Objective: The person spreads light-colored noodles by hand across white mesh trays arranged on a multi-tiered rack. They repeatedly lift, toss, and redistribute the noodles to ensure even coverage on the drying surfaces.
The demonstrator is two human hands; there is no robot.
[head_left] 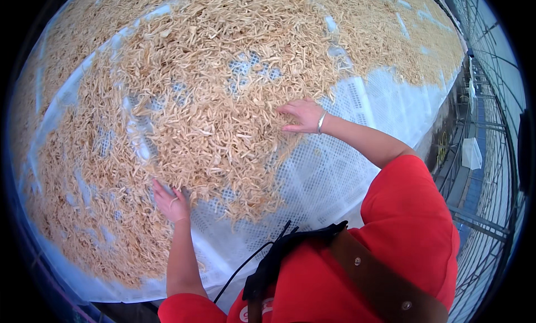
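Note:
Pale tan dried strips (218, 133), thin and curled, lie in a thick uneven layer over white mesh sheeting (329, 161). At the near left edge of the central heap, my left hand (172, 203) rests among the strips with its fingers stretched out; a ring shows on it. My right hand (303, 115), with a bangle at the wrist, touches the heap's right side, fingers apart and pointing left. Neither hand visibly grips anything, though some fingertips are partly hidden by the strips. Through thin spots in the layer, the mesh shows.
More strips spread to the far and left sides of the sheeting, divided by bare whitish bands (84, 66). Metal framework (491, 128) runs along the right, with a white box-like thing (472, 153) beside it. A black cord (243, 265) hangs by my body.

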